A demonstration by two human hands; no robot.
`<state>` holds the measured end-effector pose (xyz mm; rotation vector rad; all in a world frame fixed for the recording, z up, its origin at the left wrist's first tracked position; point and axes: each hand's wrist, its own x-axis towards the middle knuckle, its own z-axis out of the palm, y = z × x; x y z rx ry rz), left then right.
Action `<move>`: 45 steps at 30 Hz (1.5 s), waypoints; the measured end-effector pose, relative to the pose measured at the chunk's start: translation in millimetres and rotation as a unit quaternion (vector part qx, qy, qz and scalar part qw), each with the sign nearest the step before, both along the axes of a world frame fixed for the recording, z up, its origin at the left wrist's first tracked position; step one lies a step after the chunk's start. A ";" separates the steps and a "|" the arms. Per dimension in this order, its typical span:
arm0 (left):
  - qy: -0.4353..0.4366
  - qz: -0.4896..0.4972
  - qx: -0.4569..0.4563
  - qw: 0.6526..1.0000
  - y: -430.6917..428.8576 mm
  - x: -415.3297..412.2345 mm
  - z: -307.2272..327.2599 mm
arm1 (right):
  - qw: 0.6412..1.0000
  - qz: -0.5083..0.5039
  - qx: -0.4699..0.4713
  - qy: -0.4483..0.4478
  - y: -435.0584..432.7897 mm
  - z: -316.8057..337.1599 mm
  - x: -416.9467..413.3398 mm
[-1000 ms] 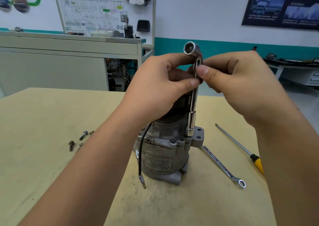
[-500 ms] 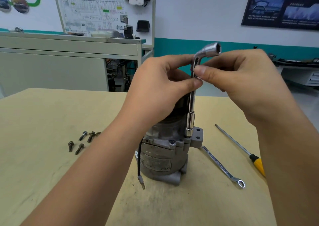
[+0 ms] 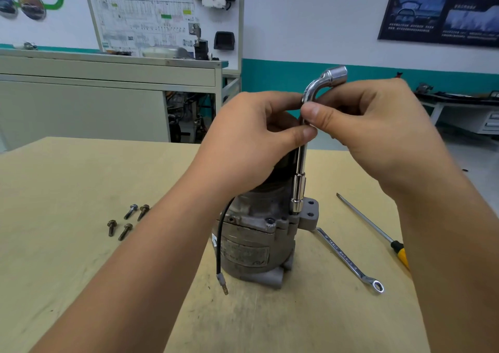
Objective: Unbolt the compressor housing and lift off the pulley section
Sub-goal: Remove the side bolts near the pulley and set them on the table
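The compressor (image 3: 253, 244) stands upright mid-worktop (image 3: 81, 190), with an L-wrench (image 3: 301, 163) set socket-down on its housing edge. The left hand (image 3: 251, 142) and right hand (image 3: 378, 136) both pinch the wrench's shaft just under the bend, fingers curled, thumbs nearly touching. Loose bolts (image 3: 127, 221) lie to the left; a spanner (image 3: 348, 261) and screwdriver (image 3: 370, 223) lie to the right.

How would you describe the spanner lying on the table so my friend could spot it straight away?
Start at the pale wooden table and find the grey compressor standing upright in its middle. Just right of its base lies the spanner, a flat silver bar ending in a ring. Unlike it, the screwdriver farther right is a thin rod with a yellow handle.
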<state>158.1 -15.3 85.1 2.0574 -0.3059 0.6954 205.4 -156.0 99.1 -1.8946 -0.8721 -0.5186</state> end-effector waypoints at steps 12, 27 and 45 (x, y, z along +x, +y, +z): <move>0.022 0.002 -0.011 1.000 -0.9 -2.2 0.9 | 0.999 0.022 -0.035 0.016 -1.1 -0.1 -0.5; -0.017 0.049 0.033 0.998 -6.8 -1.3 -1.2 | 0.999 -0.033 0.001 -0.014 3.9 -0.1 -4.8; 0.016 0.044 0.018 0.999 -4.2 -2.5 0.2 | 0.996 -0.041 -0.071 -0.020 3.0 -0.3 -6.8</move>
